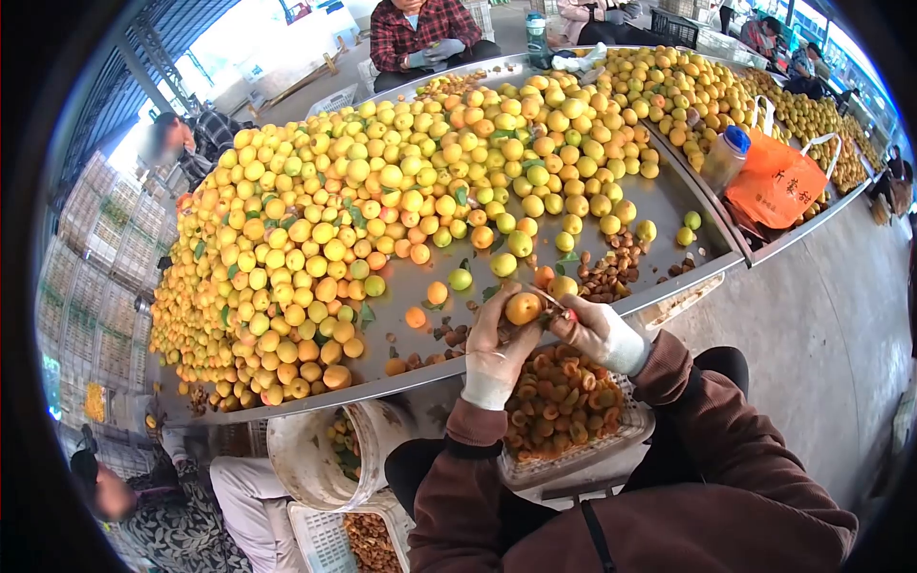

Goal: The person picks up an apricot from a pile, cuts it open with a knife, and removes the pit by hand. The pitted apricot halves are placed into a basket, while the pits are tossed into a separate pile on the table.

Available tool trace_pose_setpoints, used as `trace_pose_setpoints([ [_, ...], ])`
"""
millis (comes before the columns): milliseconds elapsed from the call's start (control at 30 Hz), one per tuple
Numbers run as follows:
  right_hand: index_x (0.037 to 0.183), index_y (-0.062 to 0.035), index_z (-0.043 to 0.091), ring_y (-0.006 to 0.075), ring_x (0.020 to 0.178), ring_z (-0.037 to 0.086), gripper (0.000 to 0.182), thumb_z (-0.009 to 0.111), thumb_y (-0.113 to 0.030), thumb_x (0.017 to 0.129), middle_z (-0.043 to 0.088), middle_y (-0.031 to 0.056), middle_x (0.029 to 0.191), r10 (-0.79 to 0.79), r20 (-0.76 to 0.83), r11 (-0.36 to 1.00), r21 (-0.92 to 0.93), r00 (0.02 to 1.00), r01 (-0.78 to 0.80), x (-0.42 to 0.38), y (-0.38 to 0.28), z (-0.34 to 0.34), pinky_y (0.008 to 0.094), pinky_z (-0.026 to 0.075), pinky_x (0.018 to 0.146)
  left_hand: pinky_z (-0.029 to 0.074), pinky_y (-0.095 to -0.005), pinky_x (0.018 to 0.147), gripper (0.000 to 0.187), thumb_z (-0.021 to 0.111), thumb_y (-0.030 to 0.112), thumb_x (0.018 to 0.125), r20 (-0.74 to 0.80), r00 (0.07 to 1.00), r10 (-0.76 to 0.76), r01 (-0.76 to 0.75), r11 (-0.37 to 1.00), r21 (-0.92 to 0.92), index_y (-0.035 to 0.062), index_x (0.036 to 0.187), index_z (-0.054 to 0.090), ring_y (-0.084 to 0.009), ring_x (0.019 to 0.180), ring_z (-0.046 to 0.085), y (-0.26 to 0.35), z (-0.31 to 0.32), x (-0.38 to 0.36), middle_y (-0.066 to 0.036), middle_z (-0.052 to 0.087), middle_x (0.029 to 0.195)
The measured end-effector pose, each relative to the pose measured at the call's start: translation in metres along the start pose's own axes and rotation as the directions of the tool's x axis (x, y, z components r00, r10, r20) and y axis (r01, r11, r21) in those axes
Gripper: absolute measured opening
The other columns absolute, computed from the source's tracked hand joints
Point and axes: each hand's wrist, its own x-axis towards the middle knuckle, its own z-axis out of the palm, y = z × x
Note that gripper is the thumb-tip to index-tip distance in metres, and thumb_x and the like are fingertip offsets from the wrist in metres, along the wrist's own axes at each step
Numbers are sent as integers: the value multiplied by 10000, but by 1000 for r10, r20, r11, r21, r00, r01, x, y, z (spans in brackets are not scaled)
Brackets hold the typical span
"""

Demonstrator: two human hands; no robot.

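My left hand point(499, 346), in a pale work glove, is closed around a yellow-orange apricot point(522, 308) above the table's near edge. Close beside it, my gloved right hand point(600, 336) grips a small knife point(548, 298); its thin blade is at the apricot, and a bit of red shows at the fingers. Below both hands, a white plastic crate point(611, 441) holds many halved apricots point(562, 401). Brown apricot pits point(611, 272) lie on the metal table just beyond my right hand. A large heap of whole apricots point(382, 181) spreads beyond my hands.
The metal table point(669, 215) has a raised rim. On the right are an orange bag point(778, 177) and a blue-lidded jar point(726, 158). A white bucket point(315, 454) and another crate point(310, 535) stand at lower left. People sit around the table, including one in a checked shirt point(406, 38).
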Motion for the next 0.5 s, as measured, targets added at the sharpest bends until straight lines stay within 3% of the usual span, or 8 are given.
trace_pose_setpoints([
  [67, 980, -23, 558, 155, 674, 545, 277, 605, -291, 929, 533, 78, 721, 17, -6, 1000, 17, 1000, -16, -1, -1, 1, 309, 468, 635, 496, -261, 886, 494, 669, -15, 859, 35, 999, 25, -22, 998, -67, 14, 1317, 484, -126, 1052, 575, 3, 0, 5, -58, 562, 1180],
  [133, 975, -17, 548, 193, 676, 573, 260, 596, -270, 936, 552, 107, 722, 43, 34, 999, 16, 999, -43, -1, 1, 0, 327, 470, 636, 469, -238, 883, 483, 674, 11, 862, 102, 989, -104, 132, 938, -320, 8, 1311, 496, -92, 1016, 540, 13, -1, 4, -23, 558, 1152],
  [300, 961, -10, 542, 196, 694, 590, 258, 589, -263, 951, 570, 121, 727, 4, 58, 1000, 21, 998, -6, -2, -2, 0, 335, 472, 640, 427, -185, 833, 481, 674, 47, 878, 143, 981, -133, 175, 926, -334, -3, 1324, 502, -37, 926, 480, 17, -4, 4, 20, 550, 1126],
  [400, 953, -5, 544, 173, 706, 586, 238, 579, -240, 957, 575, 116, 733, 50, 76, 999, -1, 996, -50, -4, -3, 1, 325, 472, 642, 429, -175, 817, 480, 671, 46, 882, 143, 983, -117, 146, 966, -212, 0, 1330, 502, -29, 908, 479, 16, -8, 5, 24, 555, 1114],
  [467, 956, -2, 544, 163, 708, 578, 228, 568, -228, 962, 577, 108, 740, 42, 72, 999, -11, 997, -41, -6, -6, 2, 320, 471, 644, 440, -246, 935, 485, 695, 103, 872, 145, 978, -151, 177, 967, -185, -1, 1315, 528, -111, 1067, 545, 19, -9, 6, -23, 579, 1176],
  [500, 960, 1, 545, 153, 709, 569, 218, 558, -216, 967, 578, 101, 747, 33, 69, 999, -21, 997, -32, -7, -7, 3, 314, 470, 647, 440, -246, 935, 485, 695, 103, 872, 144, 978, -152, 178, 966, -185, -1, 1315, 528, -111, 1067, 545, 22, -9, 5, -23, 579, 1176],
])
